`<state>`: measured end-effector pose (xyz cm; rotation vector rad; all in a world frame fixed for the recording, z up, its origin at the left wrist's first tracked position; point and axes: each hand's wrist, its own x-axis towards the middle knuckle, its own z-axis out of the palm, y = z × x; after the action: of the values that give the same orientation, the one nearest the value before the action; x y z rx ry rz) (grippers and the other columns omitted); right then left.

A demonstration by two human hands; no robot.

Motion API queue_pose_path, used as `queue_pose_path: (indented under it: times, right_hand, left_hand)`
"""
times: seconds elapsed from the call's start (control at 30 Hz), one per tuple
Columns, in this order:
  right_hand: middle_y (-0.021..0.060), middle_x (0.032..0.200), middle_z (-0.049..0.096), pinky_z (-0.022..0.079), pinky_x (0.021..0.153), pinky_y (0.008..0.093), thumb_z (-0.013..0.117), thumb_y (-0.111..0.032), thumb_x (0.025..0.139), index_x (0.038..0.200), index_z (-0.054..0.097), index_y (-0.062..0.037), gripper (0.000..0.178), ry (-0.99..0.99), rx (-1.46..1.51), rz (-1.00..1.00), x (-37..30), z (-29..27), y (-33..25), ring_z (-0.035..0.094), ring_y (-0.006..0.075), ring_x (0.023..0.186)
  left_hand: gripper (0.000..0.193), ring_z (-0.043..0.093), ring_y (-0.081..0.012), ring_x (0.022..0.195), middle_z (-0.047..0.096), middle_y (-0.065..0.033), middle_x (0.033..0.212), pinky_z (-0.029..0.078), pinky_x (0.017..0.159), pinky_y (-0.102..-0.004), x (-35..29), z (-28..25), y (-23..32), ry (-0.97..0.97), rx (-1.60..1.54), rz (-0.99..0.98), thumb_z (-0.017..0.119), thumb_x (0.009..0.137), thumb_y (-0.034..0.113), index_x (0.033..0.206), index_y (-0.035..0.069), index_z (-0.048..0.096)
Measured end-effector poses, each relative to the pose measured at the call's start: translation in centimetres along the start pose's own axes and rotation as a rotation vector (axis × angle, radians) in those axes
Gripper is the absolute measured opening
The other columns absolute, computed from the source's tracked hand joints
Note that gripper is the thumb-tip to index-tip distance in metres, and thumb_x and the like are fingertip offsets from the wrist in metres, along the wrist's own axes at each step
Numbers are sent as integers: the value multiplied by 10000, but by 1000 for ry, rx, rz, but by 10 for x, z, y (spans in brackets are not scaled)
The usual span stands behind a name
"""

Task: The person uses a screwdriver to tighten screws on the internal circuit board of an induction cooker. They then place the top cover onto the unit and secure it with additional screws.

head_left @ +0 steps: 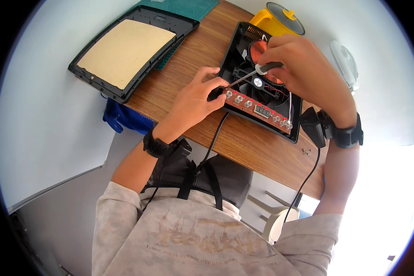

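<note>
An opened induction cooker base (pixel 293 133), a black housing, lies tilted on the wooden table. Inside are a copper coil (pixel 258 49), a black fan (pixel 267 95) and, along the near edge, a reddish circuit board (pixel 247 104) with a small display and several clear buttons. My right hand (pixel 293 57) is closed round the dark handle of a screwdriver (pixel 248 78). Its shaft slants down-left to the board's left end. There, the thumb and a finger of my left hand (pixel 198 97) bracket the board's corner beside the tip. Whatever the tip touches is too small to make out.
The cooker's black cover (pixel 73 69) with a beige sheet lies at the far left, over a green cutting mat (pixel 184 7). A yellow pot (pixel 276 20) and a clear lid (pixel 345 64) stand beyond. Several small screws (pixel 307 152) lie near the right edge. A black cord (pixel 215 138) crosses the front edge.
</note>
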<state>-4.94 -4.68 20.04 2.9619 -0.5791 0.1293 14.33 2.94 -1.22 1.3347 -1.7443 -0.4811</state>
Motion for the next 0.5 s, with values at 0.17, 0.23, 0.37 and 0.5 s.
queue_pose_path:
  times: [0.17,0.23,0.37,0.5]
  right_hand:
    - [155,873,666,543,773,457,740,-127,852,866,697,-17,119,-1,-183,7,5,1,-16,665,349,865]
    - [176,841,664,550,749,470,719,-172,868,846,687,-14,163,-10,-262,48,11,4,-28,674,355,821]
    - [182,815,678,558,725,476,691,-192,878,821,675,-4,197,46,-269,115,14,11,-30,693,358,795]
    - [171,840,710,564,762,460,685,-194,891,832,685,-8,195,73,-208,221,9,16,-25,701,356,829]
  left_hand:
    - [292,693,-301,1096,507,-76,1473,590,881,-420,0,0,1,8,19,14,699,962,303,1233,195,705]
    - [303,695,-295,1092,506,-75,1476,590,881,-418,-1,0,1,13,21,14,699,962,309,1242,194,716]
    - [323,650,-292,1171,493,-89,1489,556,948,-414,-1,-5,8,-48,-22,-55,692,977,296,1264,151,722]
    - [331,622,-303,1241,477,-99,1508,535,991,-417,0,-8,12,-99,-19,-90,673,996,301,1287,150,715]
